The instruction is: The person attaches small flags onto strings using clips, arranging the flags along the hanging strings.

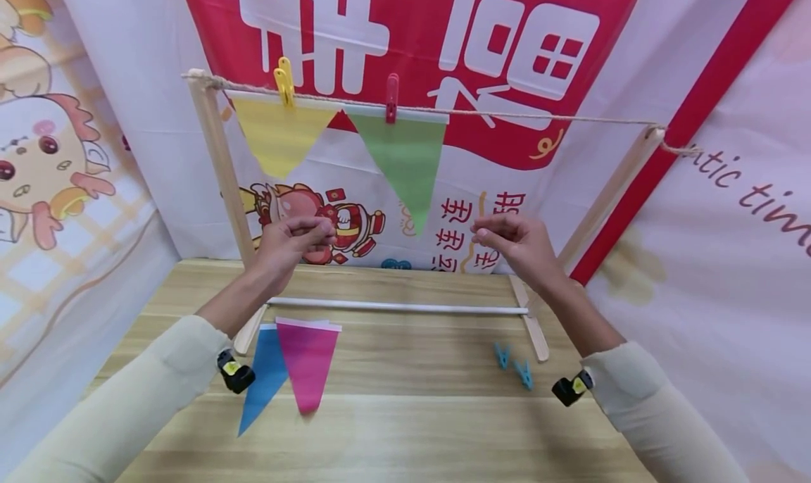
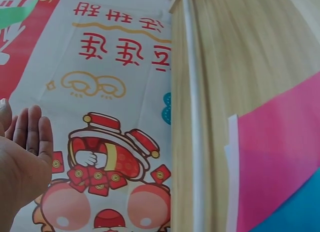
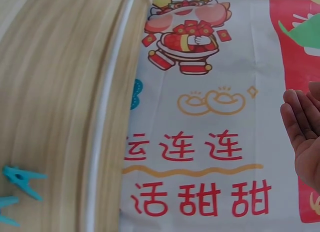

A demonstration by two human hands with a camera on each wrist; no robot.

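Observation:
Both hands are raised in the air, one on each side of a green pennant (image 1: 408,159). My left hand (image 1: 291,247) holds nothing, its fingers loosely bent; the left wrist view shows its palm (image 2: 22,167). Opposite it, my right hand (image 1: 519,247) is likewise bare, fingers relaxed. The green pennant hangs from a twine line (image 1: 507,113) under a red clothespin (image 1: 392,97). To its left, a yellow clothespin (image 1: 284,83) sits on the line over a yellow pennant (image 1: 281,134). On the table lie a pink pennant (image 1: 308,363) and a blue pennant (image 1: 262,374), partly overlapping.
Two blue clothespins (image 1: 513,365) lie on the table at the right. The line runs between two wooden posts (image 1: 222,166), with a white rod (image 1: 393,305) across their feet. Behind hangs a printed red and white cloth (image 1: 355,39).

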